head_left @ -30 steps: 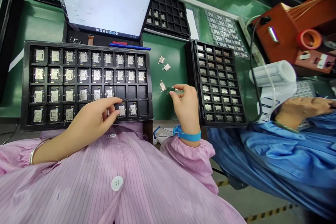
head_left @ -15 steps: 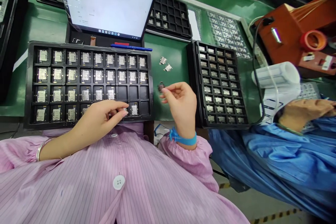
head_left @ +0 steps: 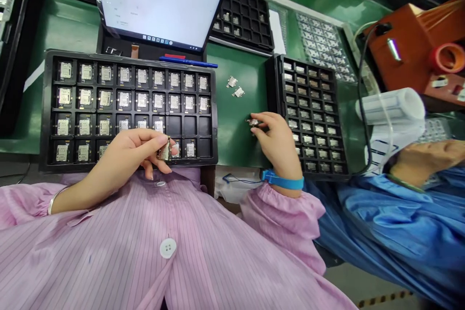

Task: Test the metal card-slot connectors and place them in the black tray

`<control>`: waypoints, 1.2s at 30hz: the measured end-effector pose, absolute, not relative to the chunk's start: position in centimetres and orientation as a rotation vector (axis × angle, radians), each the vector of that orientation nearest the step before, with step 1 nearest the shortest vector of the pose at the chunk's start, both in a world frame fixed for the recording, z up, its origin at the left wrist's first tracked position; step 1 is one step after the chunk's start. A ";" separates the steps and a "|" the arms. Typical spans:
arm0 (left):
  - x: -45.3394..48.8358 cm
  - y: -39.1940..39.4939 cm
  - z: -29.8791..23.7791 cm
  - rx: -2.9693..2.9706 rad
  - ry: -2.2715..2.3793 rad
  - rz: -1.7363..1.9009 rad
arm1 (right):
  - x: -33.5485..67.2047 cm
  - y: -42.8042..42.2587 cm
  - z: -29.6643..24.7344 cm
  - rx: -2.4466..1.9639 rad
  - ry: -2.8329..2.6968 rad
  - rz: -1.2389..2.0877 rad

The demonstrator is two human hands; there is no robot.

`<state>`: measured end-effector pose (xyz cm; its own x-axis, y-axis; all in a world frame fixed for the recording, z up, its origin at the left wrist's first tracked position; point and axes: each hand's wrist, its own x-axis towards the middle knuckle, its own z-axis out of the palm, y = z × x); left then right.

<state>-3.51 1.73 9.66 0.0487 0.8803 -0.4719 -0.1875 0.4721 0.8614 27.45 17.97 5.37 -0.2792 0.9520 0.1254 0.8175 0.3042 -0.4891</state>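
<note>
My left hand (head_left: 132, 152) pinches a small circuit board (head_left: 165, 150) with a silvery face, tilted above the front row of the wide black tray (head_left: 214, 106). Similar boards fill most of that tray's pockets; several pockets at its right end are bare. Over the green table, my right hand (head_left: 279, 143) grips a small metal part (head_left: 252, 122) between thumb and fingertips. Two loose metal connectors (head_left: 235, 86) lie on the table beyond it. Just right of that hand stands a stack of black trays (head_left: 273, 101), its top one filled with small metal parts.
A screen (head_left: 163, 0) rises behind the wide tray, with a blue pen (head_left: 189, 62) at its base. Farther back sits a partly filled black tray (head_left: 250, 14). At right are a white roll (head_left: 390, 107), an orange box (head_left: 403, 53) and a co-worker's blue sleeve (head_left: 410, 208).
My left hand has raised a board out over the tray's front row, turning it up. My right hand has moved to the right with the small part. The whole view has shifted slightly.
</note>
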 end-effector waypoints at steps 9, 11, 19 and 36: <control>-4.0 1.1 10.6 0.615 1.168 0.945 | 26.3 16.1 5.3 -1.817 -1.902 0.685; -4.0 1.0 10.8 0.615 1.135 0.943 | 24.9 15.1 6.1 -1.783 -1.719 0.764; -4.0 0.9 11.3 0.637 1.110 0.918 | 17.0 7.1 10.0 -1.197 -1.340 1.508; -4.3 0.4 11.1 0.681 1.101 0.940 | 14.8 5.6 10.2 -1.155 -1.335 1.834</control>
<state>-4.28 0.40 11.06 0.1573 0.8888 -0.4304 -0.2865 0.4582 0.8414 14.76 5.56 10.23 -0.4515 0.8392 -0.3031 0.0301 -0.3252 -0.9452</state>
